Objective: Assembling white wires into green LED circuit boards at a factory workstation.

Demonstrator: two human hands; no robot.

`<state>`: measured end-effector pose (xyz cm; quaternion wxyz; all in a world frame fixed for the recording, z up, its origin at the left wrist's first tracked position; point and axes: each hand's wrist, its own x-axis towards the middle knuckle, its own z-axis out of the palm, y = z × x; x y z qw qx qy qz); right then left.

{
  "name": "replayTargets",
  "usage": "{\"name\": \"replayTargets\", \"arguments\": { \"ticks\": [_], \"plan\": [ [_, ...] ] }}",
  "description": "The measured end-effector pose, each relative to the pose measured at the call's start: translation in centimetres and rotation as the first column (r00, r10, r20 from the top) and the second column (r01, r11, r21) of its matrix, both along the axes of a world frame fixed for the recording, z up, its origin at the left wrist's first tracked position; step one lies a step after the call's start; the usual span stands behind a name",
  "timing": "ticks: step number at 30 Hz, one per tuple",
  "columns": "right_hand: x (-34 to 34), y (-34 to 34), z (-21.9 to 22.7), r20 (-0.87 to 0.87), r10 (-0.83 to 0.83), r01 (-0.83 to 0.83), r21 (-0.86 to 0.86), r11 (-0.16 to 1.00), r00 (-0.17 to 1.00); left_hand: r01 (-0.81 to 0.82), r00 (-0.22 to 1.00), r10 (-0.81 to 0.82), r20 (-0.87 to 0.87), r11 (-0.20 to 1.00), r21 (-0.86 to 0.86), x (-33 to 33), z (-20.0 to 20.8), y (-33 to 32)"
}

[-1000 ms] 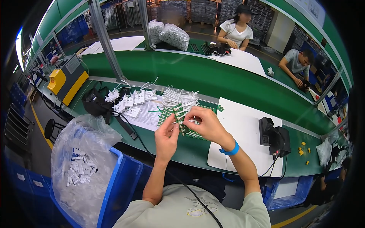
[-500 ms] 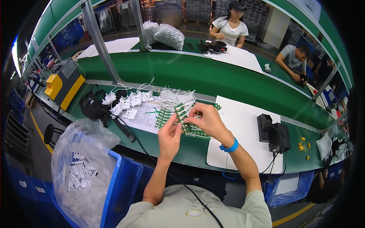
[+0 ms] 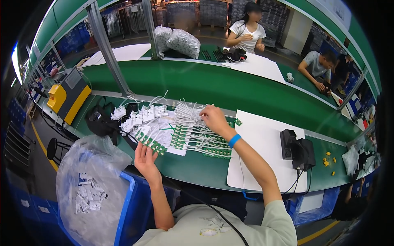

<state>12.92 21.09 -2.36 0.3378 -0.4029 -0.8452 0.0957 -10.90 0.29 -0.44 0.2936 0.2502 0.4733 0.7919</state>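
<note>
My left hand (image 3: 147, 164) holds the near edge of a green circuit board strip (image 3: 151, 142), with white cables on it, at the left of the work area. Its fingers are partly spread under the strip. My right hand (image 3: 215, 121) is at the right side of a bundle of white cables (image 3: 188, 112), fingertips pinched on a cable there; the exact grip is small to see. Below the bundle lie several more green circuit board strips (image 3: 217, 153) with white cables across them. A printed paper sheet (image 3: 177, 151) lies partly under the boards.
White plastic housings (image 3: 137, 119) with cables sit behind the left strip, beside a black bag (image 3: 100, 119). At right are white board (image 3: 258, 164), black devices (image 3: 297, 149) and yellow pieces (image 3: 326, 162). A blue bin (image 3: 127, 201) with a plastic liner stands at lower left. Two people work across the bench.
My hands were together over the boards with a strip between them. The left hand has carried a strip left and nearer; the right hand has moved up to the cable bundle.
</note>
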Motion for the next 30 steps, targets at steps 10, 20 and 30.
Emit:
{"name": "replayTargets", "arguments": {
  "ticks": [10, 20, 30],
  "plan": [
    [-5.1, 5.3, -1.7, 0.376, -0.091, -0.050, 0.349, 0.936, 0.922, -0.025, 1.000, 0.025, -0.012, 1.000, -0.008, -2.0, 0.0, -1.1],
    [-1.5, 3.5, 3.6, -0.059, -0.086, 0.104, 0.456, 0.884, 0.995, 0.062, 0.995, -0.062, 0.077, 0.998, 0.001, -2.0, -1.2, -0.6],
    [-2.7, -8.8, 9.8, -0.223, 0.003, -0.035, -0.139, 0.990, 0.975, 0.514, 0.801, -0.510, 0.314, 0.854, 0.077, 3.1, 0.6, 2.1]
  ]
}}
